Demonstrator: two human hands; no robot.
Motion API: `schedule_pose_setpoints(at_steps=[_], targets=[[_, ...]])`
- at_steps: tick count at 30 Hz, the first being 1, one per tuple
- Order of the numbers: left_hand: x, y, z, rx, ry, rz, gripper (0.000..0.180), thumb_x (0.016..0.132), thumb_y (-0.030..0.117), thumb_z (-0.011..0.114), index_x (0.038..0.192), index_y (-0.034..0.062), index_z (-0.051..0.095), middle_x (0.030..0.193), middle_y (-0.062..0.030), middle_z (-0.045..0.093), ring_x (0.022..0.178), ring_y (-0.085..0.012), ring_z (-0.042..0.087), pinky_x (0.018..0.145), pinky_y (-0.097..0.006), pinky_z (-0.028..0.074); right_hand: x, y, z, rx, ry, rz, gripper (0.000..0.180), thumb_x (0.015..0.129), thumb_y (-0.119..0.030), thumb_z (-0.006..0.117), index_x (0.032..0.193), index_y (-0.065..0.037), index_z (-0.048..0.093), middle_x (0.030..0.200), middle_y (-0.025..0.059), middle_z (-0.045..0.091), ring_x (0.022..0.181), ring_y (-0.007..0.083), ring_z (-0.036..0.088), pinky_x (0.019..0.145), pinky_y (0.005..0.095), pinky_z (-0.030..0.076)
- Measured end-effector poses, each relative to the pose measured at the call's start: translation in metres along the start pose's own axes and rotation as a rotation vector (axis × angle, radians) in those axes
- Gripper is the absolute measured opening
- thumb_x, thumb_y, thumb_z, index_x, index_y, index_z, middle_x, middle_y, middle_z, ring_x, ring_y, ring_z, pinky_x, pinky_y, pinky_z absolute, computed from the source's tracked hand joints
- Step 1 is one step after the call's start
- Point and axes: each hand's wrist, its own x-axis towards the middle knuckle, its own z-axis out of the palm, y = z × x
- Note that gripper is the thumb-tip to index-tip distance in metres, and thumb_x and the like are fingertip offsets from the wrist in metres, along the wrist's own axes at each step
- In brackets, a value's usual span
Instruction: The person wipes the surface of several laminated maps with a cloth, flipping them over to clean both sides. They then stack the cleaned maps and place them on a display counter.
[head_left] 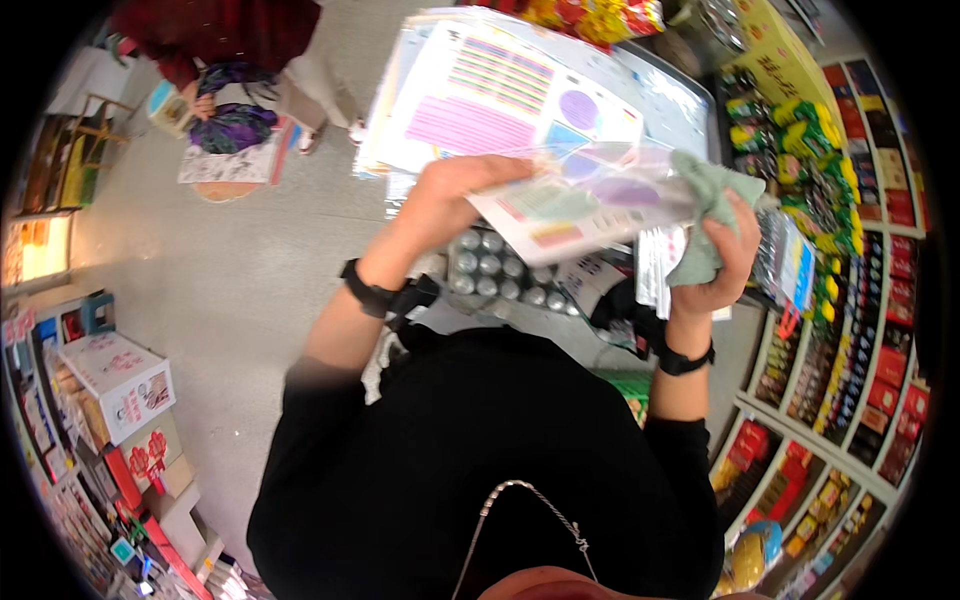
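My left hand (pixel 450 200) grips the left edge of a clear, glossy sheet (pixel 580 215) printed with coloured patches, perhaps in a plastic sleeve. The sheet is tilted and partly blurred. My right hand (pixel 730 255) is closed around a grey-green cloth (pixel 697 260), which lies against the sheet's right end. Beyond my hands, a stack of printed papers (pixel 480 130) with pink and striped blocks and a purple circle lies on the table. Just below the held sheet, several silver-topped cans (pixel 488 264) stand in a pack.
A grey tray (pixel 690 95) and red and yellow packets (pixel 600 18) are at the far side. Green packets (pixel 810 150) hang by stocked shelves (pixel 810 395) on the right. White boxes (pixel 125 385) stand at left. Another person (pixel 215 40), holding dark purple cloth, is at the far left.
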Motion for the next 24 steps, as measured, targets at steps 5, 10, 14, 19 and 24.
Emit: schedule_pose_setpoints(at_steps=[5, 10, 14, 19, 24], targets=[[-0.007, 0.006, -0.021, -0.330, 0.148, -0.512, 0.032, 0.086, 0.019, 0.066, 0.110, -0.0017, 0.061, 0.102, -0.0102, 0.066, 0.091, -0.0139, 0.062, 0.079, -0.030, 0.052, 0.007, 0.013, 0.014, -0.085, 0.299, 0.360, 0.035, 0.084, 0.001, 0.055, 0.118, -0.001, 0.049, 0.111, 0.0117, 0.054, 0.101, 0.0216, 0.053, 0.089, 0.0326, 0.043], [-0.013, -0.006, -0.024, -0.856, 0.296, -0.698, 0.050, 0.086, 0.023, 0.066, 0.122, -0.0061, 0.048, 0.113, -0.0154, 0.059, 0.100, -0.0220, 0.061, 0.082, -0.033, 0.053, -0.024, 0.024, 0.074, 0.334, -0.012, 0.513, 0.050, 0.075, 0.009, 0.051, 0.123, -0.004, 0.051, 0.119, 0.0114, 0.054, 0.111, 0.0244, 0.051, 0.097, 0.0333, 0.038], [-0.033, -0.019, -0.022, -0.918, 0.330, -0.802, 0.047, 0.087, 0.020, 0.065, 0.122, -0.0057, 0.048, 0.114, -0.0147, 0.059, 0.101, -0.0222, 0.060, 0.083, -0.034, 0.052, -0.054, -0.012, 0.121, 0.426, -0.561, 0.424, 0.063, 0.071, 0.002, 0.062, 0.130, -0.016, 0.049, 0.132, 0.0111, 0.048, 0.127, 0.0328, 0.040, 0.105, 0.0440, 0.032], [-0.059, -0.036, -0.018, -0.833, 0.315, -1.013, 0.043, 0.089, 0.015, 0.062, 0.123, -0.0051, 0.047, 0.114, -0.0137, 0.059, 0.098, -0.0208, 0.061, 0.083, -0.035, 0.052, -0.055, -0.051, 0.134, 0.365, -0.924, 0.181, 0.072, 0.067, -0.014, 0.073, 0.133, -0.025, 0.047, 0.149, 0.0059, 0.030, 0.138, 0.0321, 0.025, 0.104, 0.0616, 0.022], [-0.068, -0.041, -0.019, -0.935, 0.300, -0.970, 0.044, 0.089, 0.016, 0.062, 0.124, -0.0057, 0.047, 0.117, -0.0157, 0.057, 0.101, -0.0229, 0.060, 0.085, -0.036, 0.052, -0.062, -0.038, 0.132, 0.216, -0.985, 0.235, 0.068, 0.072, -0.018, 0.070, 0.135, -0.029, 0.046, 0.151, 0.0045, 0.026, 0.140, 0.0313, 0.020, 0.106, 0.0630, 0.016]])
